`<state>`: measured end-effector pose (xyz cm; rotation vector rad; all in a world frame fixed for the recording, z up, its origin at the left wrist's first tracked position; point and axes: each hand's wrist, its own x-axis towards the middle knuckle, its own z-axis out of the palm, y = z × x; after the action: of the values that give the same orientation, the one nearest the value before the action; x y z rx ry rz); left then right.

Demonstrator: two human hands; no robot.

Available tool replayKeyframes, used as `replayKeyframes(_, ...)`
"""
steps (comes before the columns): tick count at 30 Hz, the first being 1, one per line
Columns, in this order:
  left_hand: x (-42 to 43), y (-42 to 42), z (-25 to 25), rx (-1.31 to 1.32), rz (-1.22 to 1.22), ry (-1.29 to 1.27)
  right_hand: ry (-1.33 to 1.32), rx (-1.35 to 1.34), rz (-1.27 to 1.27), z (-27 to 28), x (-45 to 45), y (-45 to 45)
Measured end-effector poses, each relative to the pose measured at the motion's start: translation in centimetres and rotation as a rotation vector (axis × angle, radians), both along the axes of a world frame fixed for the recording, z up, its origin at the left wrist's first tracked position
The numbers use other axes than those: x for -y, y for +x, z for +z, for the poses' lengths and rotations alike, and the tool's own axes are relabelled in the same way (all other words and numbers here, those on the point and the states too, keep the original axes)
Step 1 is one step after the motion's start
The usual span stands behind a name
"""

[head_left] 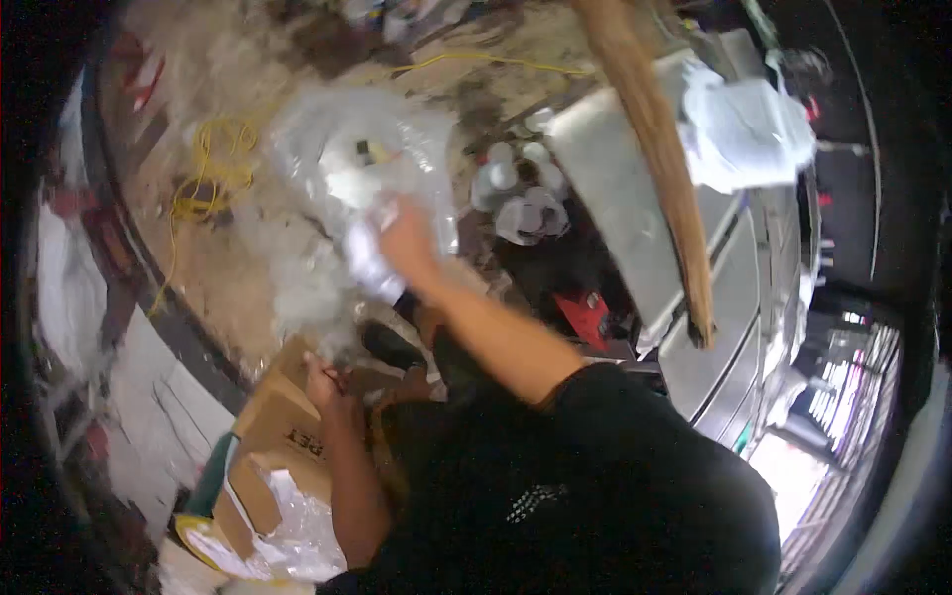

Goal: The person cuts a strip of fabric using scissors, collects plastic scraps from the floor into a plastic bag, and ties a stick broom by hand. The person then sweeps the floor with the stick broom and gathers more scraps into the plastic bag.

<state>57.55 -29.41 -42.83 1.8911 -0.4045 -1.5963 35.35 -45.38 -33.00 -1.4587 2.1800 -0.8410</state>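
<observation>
My right hand reaches forward, blurred by motion, with its fingers closed on a white item too smeared to identify. Just beyond it, a clear plastic bag lies on the dirty floor, with a pale object bearing a small dark square on it or in it. My left hand is beside the upper edge of an open cardboard box; its fingers are curled together, and whatever they pinch is too small to tell. Crumpled clear plastic sits in the lower part of the box.
A yellow cord lies coiled at the left. White cups or containers stand right of the bag, near a red object. A wooden beam crosses grey metal panels at the right. A shoe shows below my right hand.
</observation>
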Motion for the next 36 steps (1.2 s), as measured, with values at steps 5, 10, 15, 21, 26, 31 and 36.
replayKeyframes(5, 4.6, -10.1, 21.5, -0.503, 0.392, -0.103, 0.240, 0.983, 0.392, 7.6, -10.8, 5.7)
replayKeyframes(10, 0.8, -4.6, 20.5, 0.405, -0.149, -0.227, 0.245, -0.190, 0.108, 22.8, -13.6, -14.1)
replayKeyframes(15, -12.0, 5.1, 20.2, 0.426, -0.142, 0.258, 0.476, -0.482, -0.238, 22.2, -24.6, -36.8)
replayKeyframes(21, -25.1, 4.2, 17.8, 0.729, -0.147, 0.076, 0.422, -0.151, -0.118, 19.8, -28.6, -43.9)
replayKeyframes(26, -32.1, 1.8, 11.7, 0.660, -0.161, 0.115, 0.360, 0.147, 0.069, 26.9, -30.3, -39.2)
replayKeyframes(31, -33.8, -3.2, 18.1, 0.842, -0.118, 0.061, 0.480, 0.339, 0.339, 28.5, -29.0, -32.5)
replayKeyframes(36, -34.3, -2.8, 17.0, 0.846, -0.046, 0.056, 0.584, 0.921, 0.588, 24.3, -24.6, -22.8)
